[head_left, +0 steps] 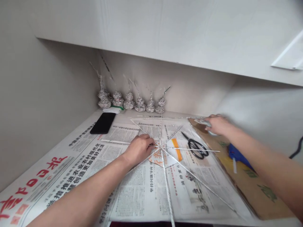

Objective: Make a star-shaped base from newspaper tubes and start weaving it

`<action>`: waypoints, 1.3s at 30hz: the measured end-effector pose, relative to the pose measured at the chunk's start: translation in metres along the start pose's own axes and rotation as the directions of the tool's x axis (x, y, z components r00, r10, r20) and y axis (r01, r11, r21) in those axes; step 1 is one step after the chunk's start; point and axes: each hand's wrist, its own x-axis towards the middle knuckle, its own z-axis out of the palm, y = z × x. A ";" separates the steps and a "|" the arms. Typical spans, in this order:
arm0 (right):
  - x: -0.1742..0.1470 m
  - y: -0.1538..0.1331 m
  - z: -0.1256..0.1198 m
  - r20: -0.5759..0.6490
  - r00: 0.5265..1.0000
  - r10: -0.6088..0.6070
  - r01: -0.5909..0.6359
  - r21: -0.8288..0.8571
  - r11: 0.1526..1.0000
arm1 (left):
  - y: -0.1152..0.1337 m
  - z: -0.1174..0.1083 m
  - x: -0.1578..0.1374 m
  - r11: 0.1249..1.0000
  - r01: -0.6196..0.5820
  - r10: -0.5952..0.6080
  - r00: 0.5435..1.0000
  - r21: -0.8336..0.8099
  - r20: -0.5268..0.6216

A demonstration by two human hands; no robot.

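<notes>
Thin rolled-paper sticks (168,192) spread like a star from a shared crossing point on the newspaper. My left hand (140,148) is closed at the left of that crossing, fingertips pinching the sticks there. Beneath the crossing lies a piece of white and orange printed card (176,149). Farther right, my right hand (218,124) is closed on a crumpled whitish cloth (213,134) at the cardboard's far end. One long bent stick runs along the back towards this hand; whether the fingers touch it I cannot tell. Black-handled scissors (198,149) lie between the hands.
Newspaper (132,192) covers the tabletop. Several woven gourd shapes (140,105) stand along the back wall. A black phone (103,123) lies at left. Flattened cardboard (246,189) bears a blue glue gun (239,156) on the right. A sloping white panel (165,31) overhangs the back.
</notes>
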 end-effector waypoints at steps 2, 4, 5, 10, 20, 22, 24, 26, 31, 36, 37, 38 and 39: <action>0.013 -0.010 0.004 0.005 1.000 -0.014 0.014 -0.006 1.000 | 0.001 0.001 0.001 1.000 -0.001 0.000 1.000 0.014 0.006; 0.028 -0.041 0.008 -0.011 0.993 -0.114 0.114 0.034 0.993 | 0.001 0.002 0.001 1.000 -0.003 0.003 1.000 0.025 0.012; 0.036 -0.062 0.010 -0.025 0.984 -0.178 0.180 0.063 0.982 | 0.002 0.002 0.002 1.000 -0.003 0.003 1.000 0.028 0.014; 0.075 -0.184 0.014 -0.093 0.927 -0.363 0.375 0.170 0.912 | 0.001 0.003 0.002 1.000 -0.005 0.004 1.000 0.027 0.014; 0.112 -0.183 0.042 -0.018 0.995 0.097 -0.094 0.130 0.987 | 0.000 0.004 0.002 0.999 0.015 -0.017 0.999 0.040 0.043; 0.111 -0.169 0.051 0.044 0.993 0.110 -0.114 0.102 0.988 | 0.002 0.004 0.002 0.998 0.018 -0.021 0.999 0.054 0.049; 0.109 -0.163 0.058 0.089 0.994 0.065 -0.073 0.089 0.993 | 0.003 0.005 0.002 0.998 0.017 -0.021 0.999 0.063 0.049; 0.108 -0.164 0.061 0.103 0.995 -0.003 -0.006 0.087 0.996 | 0.003 0.005 0.003 0.998 0.014 -0.017 0.999 0.064 0.045; 0.108 -0.168 0.060 0.073 0.986 -0.148 0.140 0.104 0.985 | 0.002 0.004 0.004 0.999 -0.004 0.003 0.999 0.041 0.042; 0.101 -0.165 0.061 0.027 0.975 -0.221 0.214 0.159 0.964 | 0.002 0.005 0.003 1.000 -0.002 0.001 1.000 0.027 0.031; 0.100 -0.164 0.061 0.011 0.974 -0.225 0.220 0.172 0.960 | 0.002 0.005 0.003 1.000 -0.004 0.003 0.999 0.027 0.033; 0.099 -0.164 0.061 -0.011 0.974 -0.226 0.224 0.185 0.957 | 0.001 0.005 0.003 1.000 -0.005 0.004 0.999 0.029 0.036; 0.099 -0.164 0.060 -0.037 0.974 -0.225 0.227 0.200 0.953 | 0.001 0.005 0.003 1.000 -0.005 0.004 0.999 0.030 0.038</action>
